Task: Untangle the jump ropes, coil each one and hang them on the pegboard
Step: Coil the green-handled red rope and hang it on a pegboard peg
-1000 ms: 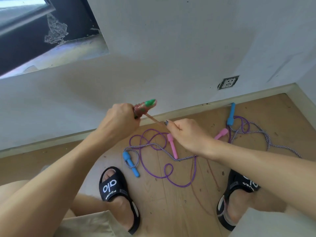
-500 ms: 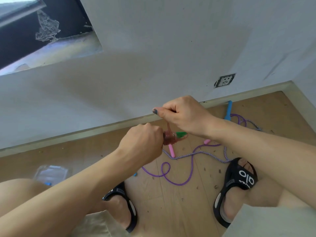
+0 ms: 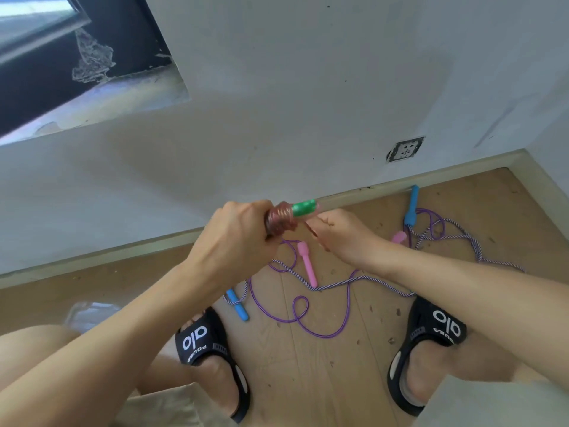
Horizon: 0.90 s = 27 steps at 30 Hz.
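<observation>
Your left hand (image 3: 234, 241) is clenched around the green handle (image 3: 303, 208) of a jump rope, with the brownish rope (image 3: 280, 221) wound in tight turns around the handle just beside your knuckles. The green tip sticks out to the right, pointing toward the baseboard (image 3: 400, 183). Your right hand (image 3: 341, 234) sits just right of the coil with its fingers curled in; it seems to pinch the loose end of that rope, though the strand itself is too blurred to be sure.

Both hands hover above the wooden floor (image 3: 323, 380), close to the wall (image 3: 277, 103). Below them lie the other two ropes, tangled together. The purple rope (image 3: 308, 325) loops between your two sandals, with one pink handle (image 3: 306, 263) lying under your hands and a second pink handle (image 3: 399, 237) near your right wrist. The striped rope (image 3: 332, 285) crosses the purple one, running from a blue handle (image 3: 237, 305) by your left sandal (image 3: 212, 349) to another blue handle (image 3: 412, 208) touching or nearly touching the baseboard. Its far loops spread right, toward the room corner.

Your right sandal (image 3: 428, 343) stands just beside the striped rope. Bare floor shows between your feet, nearer to you than the ropes. A wall socket (image 3: 405, 149) sits above the baseboard.
</observation>
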Each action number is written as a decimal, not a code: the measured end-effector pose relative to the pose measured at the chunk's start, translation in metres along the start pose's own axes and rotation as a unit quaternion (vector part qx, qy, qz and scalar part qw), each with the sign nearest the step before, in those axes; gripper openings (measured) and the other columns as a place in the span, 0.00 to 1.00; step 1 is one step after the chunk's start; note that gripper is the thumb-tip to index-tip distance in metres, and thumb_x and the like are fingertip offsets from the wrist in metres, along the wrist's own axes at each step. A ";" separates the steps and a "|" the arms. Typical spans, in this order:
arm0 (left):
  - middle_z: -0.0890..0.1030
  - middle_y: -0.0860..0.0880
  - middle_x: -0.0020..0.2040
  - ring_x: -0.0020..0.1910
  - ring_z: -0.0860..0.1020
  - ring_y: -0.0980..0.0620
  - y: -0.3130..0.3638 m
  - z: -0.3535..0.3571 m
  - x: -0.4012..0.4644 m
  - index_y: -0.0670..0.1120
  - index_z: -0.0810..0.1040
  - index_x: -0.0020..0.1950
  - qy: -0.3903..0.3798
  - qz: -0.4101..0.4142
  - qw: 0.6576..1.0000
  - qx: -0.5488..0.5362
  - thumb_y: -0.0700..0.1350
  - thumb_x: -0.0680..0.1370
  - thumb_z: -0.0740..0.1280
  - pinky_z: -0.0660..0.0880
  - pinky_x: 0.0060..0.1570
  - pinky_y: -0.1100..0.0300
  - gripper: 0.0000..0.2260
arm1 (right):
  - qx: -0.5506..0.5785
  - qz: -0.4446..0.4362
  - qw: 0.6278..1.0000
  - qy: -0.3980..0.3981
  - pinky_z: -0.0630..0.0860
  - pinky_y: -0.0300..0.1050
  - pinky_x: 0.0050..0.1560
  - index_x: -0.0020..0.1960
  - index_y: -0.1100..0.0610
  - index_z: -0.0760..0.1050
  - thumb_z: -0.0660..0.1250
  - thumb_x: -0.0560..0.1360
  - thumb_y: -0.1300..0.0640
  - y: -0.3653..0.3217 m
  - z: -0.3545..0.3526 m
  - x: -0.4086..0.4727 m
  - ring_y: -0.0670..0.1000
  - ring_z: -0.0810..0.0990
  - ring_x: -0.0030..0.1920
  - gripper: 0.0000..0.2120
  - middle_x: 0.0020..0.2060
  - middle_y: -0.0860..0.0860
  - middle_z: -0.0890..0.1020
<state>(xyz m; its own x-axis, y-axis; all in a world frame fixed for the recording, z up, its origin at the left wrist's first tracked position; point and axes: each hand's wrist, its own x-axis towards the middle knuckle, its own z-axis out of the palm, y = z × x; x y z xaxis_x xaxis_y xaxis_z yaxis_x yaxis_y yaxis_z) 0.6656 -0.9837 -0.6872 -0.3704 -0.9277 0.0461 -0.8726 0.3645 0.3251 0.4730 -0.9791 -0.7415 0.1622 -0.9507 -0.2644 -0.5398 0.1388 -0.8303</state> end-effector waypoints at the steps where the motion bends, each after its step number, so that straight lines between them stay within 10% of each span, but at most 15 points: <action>1: 0.78 0.47 0.32 0.34 0.76 0.39 -0.006 0.001 0.004 0.48 0.80 0.44 0.008 -0.024 1.000 -0.003 0.50 0.73 0.66 0.75 0.34 0.51 0.07 | -0.008 0.001 1.000 0.006 0.59 0.46 0.35 0.32 0.59 0.67 0.57 0.82 0.45 -0.002 0.005 -0.004 0.50 0.64 0.27 0.26 0.27 0.54 0.67; 12: 0.79 0.43 0.43 0.41 0.79 0.40 -0.013 0.030 0.016 0.44 0.77 0.50 -0.125 -0.078 0.974 0.170 0.48 0.78 0.63 0.72 0.35 0.55 0.08 | -0.173 -0.229 0.956 0.049 0.62 0.49 0.29 0.30 0.58 0.69 0.58 0.79 0.41 -0.032 -0.013 -0.027 0.50 0.64 0.25 0.26 0.21 0.49 0.65; 27: 0.72 0.50 0.34 0.35 0.76 0.41 0.023 0.032 0.002 0.49 0.73 0.48 -0.091 0.089 0.983 0.129 0.50 0.76 0.62 0.69 0.33 0.55 0.06 | -0.091 -0.175 0.979 0.049 0.56 0.46 0.31 0.28 0.55 0.58 0.65 0.80 0.46 -0.029 -0.043 0.006 0.47 0.59 0.27 0.28 0.22 0.47 0.60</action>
<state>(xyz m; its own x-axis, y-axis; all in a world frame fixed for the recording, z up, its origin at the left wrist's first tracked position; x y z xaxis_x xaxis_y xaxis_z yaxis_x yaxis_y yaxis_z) 0.6345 -0.9741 -0.7100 -0.5551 -0.8261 -0.0971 -0.8317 0.5501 0.0750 0.4537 -1.0009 -0.6982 0.2889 -0.9542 0.0772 -0.6046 -0.2444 -0.7581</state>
